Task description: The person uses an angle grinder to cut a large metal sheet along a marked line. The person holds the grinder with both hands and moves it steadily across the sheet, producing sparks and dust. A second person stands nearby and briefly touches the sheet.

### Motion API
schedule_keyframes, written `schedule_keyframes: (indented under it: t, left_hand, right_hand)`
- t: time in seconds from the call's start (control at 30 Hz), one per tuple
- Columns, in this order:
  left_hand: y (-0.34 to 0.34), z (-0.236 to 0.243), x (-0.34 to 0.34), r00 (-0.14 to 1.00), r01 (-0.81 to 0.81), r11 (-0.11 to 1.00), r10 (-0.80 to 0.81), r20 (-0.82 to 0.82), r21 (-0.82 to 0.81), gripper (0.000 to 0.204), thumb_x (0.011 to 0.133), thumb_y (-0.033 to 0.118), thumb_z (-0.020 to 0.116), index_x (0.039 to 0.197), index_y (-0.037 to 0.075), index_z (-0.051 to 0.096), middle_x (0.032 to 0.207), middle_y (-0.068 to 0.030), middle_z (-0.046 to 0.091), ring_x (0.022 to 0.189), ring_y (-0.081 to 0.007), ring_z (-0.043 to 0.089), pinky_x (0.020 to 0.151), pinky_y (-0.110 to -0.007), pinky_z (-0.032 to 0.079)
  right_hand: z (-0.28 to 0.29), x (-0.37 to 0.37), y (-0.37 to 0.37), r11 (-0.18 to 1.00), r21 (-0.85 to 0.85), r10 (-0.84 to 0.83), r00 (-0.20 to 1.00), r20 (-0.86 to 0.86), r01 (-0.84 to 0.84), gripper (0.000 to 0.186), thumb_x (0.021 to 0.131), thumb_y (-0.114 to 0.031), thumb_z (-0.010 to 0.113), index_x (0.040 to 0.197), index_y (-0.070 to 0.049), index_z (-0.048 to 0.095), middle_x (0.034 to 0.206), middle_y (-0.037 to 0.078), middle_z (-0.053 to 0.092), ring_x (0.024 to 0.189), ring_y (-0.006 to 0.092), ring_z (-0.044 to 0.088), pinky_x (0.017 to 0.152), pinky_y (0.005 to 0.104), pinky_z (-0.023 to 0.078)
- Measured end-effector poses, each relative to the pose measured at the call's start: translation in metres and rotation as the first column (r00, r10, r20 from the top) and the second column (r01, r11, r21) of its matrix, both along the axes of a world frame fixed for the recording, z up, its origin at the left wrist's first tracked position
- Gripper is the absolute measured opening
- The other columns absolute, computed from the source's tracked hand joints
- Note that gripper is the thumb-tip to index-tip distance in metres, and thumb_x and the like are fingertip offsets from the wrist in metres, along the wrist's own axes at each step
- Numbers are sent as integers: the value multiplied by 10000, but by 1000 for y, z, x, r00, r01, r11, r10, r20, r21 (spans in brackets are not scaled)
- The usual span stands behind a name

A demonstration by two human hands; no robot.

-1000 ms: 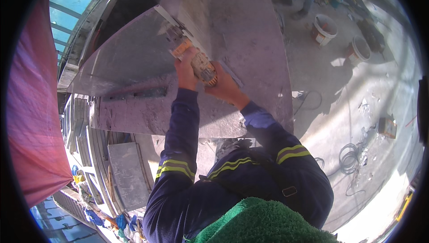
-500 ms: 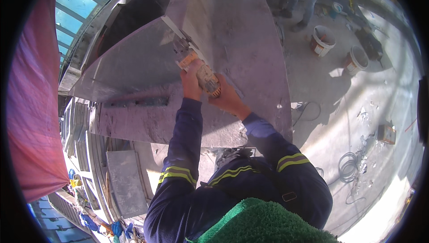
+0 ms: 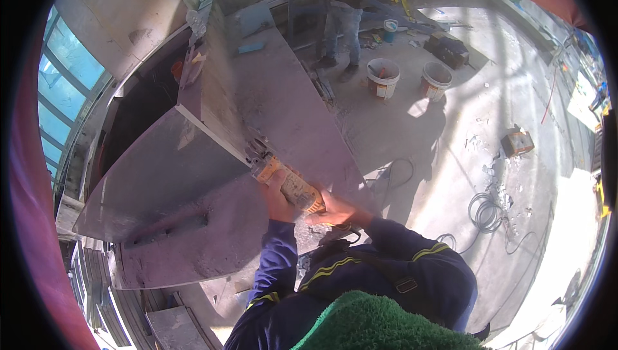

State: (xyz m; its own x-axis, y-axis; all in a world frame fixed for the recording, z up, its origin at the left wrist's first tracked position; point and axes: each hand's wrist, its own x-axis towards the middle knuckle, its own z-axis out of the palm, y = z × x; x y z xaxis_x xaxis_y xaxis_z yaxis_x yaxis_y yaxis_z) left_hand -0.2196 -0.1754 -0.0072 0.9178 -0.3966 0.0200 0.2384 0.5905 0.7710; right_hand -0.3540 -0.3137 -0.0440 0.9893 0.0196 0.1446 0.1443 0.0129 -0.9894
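Observation:
Both hands hold a dusty orange-and-grey angle grinder (image 3: 296, 189). My left hand (image 3: 277, 199) wraps round its body near the head, and my right hand (image 3: 341, 209) grips the rear end. The grinder's head is at the near end of the pale edge of an upright slab (image 3: 215, 135); whether the disc touches it I cannot tell. This slab stands on a wide, dusty, purplish-grey board (image 3: 302, 131). Dust hazes the air along the slab's right side.
Beyond the board stands another person (image 3: 341, 18). Two white buckets (image 3: 383, 78), a small teal bucket (image 3: 390, 30) and a dark case (image 3: 449, 52) are on the floor. To the right lie a cardboard box (image 3: 517, 142) and coiled cable (image 3: 485, 213). Stacked panels (image 3: 174, 324) lean at lower left.
My view has swung, showing more of the floor and the other person. The grinder has come nearer my body, down the slab's edge to its near end. Both hands keep their grip.

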Motion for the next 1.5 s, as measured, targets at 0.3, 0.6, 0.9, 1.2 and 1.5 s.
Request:
schedule_keyframes:
  t: [0.3,0.6,0.9,1.2,1.5]
  left_hand:
    - [-80,-52,-96,855,446,832,-505,-118,-328,545,929,383,827,1336,85,618,1148,-74,677,1061,-263,693,990,-466,589]
    - [-91,-50,-122,433,745,405,-898,-78,-530,491,985,370,790,1347,97,602,1265,-95,656,1232,-299,669,1103,-549,570]
    - [-36,-68,-117,501,713,526,-845,-189,-463,495,957,287,803,1342,64,585,1191,-124,663,1093,-328,684,1043,-568,587]
    - [2,-70,-101,547,716,580,-812,-202,-388,483,942,311,784,1331,97,595,1150,-100,670,1082,-293,697,1040,-520,581]
    - [11,-58,-95,676,584,686,-707,-208,-433,540,916,328,792,1356,109,568,1170,-71,652,1123,-269,660,1075,-491,560]
  right_hand:
    - [-33,-174,-73,800,599,339,839,-426,-19,675,1125,-678,546,1389,-63,638,1000,48,697,759,103,683,583,279,559]
    - [-59,-225,-5,571,747,25,902,-430,341,636,1105,-595,631,1366,-15,631,1045,67,737,746,112,700,558,264,558]
    - [-50,-234,73,541,633,-142,802,-581,554,697,1076,-566,694,1451,14,599,1053,74,734,700,117,685,590,241,558]
    - [-67,-217,92,551,751,-1,900,-435,363,683,1082,-555,688,1479,-11,568,1130,108,726,688,127,692,584,244,569]
    - [-44,-191,53,757,617,90,902,-422,213,645,1110,-586,616,1457,-43,587,1107,69,717,728,114,676,614,255,549]
